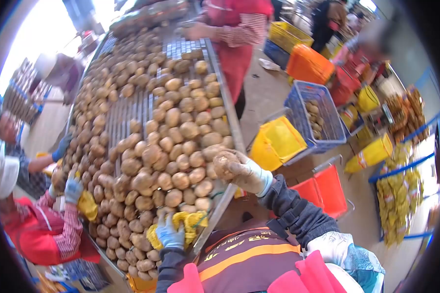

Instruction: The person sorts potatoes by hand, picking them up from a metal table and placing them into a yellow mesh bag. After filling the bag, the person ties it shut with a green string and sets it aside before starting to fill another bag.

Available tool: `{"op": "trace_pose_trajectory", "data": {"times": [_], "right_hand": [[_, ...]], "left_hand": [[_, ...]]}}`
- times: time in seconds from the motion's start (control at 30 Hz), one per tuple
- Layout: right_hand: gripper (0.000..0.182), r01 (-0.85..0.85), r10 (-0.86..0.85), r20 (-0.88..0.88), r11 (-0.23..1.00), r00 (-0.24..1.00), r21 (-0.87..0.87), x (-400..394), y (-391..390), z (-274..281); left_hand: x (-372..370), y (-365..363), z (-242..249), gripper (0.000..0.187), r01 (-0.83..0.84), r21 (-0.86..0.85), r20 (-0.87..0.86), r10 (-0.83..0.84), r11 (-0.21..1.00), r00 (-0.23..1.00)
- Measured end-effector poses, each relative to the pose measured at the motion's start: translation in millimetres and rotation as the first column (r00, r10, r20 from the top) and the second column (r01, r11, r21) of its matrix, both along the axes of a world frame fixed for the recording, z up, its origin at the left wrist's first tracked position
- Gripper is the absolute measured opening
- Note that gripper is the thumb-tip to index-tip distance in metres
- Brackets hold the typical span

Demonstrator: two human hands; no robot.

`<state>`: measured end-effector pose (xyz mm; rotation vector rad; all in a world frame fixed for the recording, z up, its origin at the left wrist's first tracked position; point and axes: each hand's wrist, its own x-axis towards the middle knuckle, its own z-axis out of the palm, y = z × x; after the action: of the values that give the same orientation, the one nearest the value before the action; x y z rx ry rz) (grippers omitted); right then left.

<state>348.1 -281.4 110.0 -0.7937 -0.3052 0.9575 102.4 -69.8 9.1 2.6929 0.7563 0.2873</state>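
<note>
Potatoes (pixel 173 198) lie thickly over a long sorting table (pixel 127 115) with metal bars. At its right edge, my right hand (pixel 252 176), in a dirty pale glove, closes around a brown potato (pixel 225 165) held just above the others. My left hand (pixel 170 233), in a light blue glove, grips a crumpled yellow cloth (pixel 193 220) at the near end of the table. Part of the cloth is hidden under the fingers, and potatoes lie right beside it.
Co-workers' gloved hands (pixel 74 189) reach in from the left, one with a yellow cloth (pixel 87 205). A person in a red apron (pixel 230 63) stands across at the right edge. Rightward are a yellow crate (pixel 278 141), a blue crate (pixel 327 124) with potatoes and a red crate (pixel 322 193).
</note>
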Motion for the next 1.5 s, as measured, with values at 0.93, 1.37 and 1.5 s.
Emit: {"op": "trace_pose_trajectory", "data": {"times": [0.93, 1.37, 1.5], "right_hand": [[0.024, 0.704, -0.664, 0.260, 0.587, 0.701, -0.400, 126, -230, -92], [0.112, 0.113, 0.465, 0.863, 0.885, -0.199, -0.451, -131, 105, -26], [0.116, -0.055, 0.405, 0.907, 0.914, 0.114, -0.401, -141, 141, -27]], "left_hand": [[8, -9, -17, 0.058, -0.136, 0.129, -0.083, 0.147, 0.982, 0.986], [13, 9, 23, 0.048, -0.153, -0.222, 0.552, 0.254, 0.963, 0.794], [6, 24, 60, 0.037, 0.347, -0.933, 0.267, 0.833, 0.098, 0.484]]}}
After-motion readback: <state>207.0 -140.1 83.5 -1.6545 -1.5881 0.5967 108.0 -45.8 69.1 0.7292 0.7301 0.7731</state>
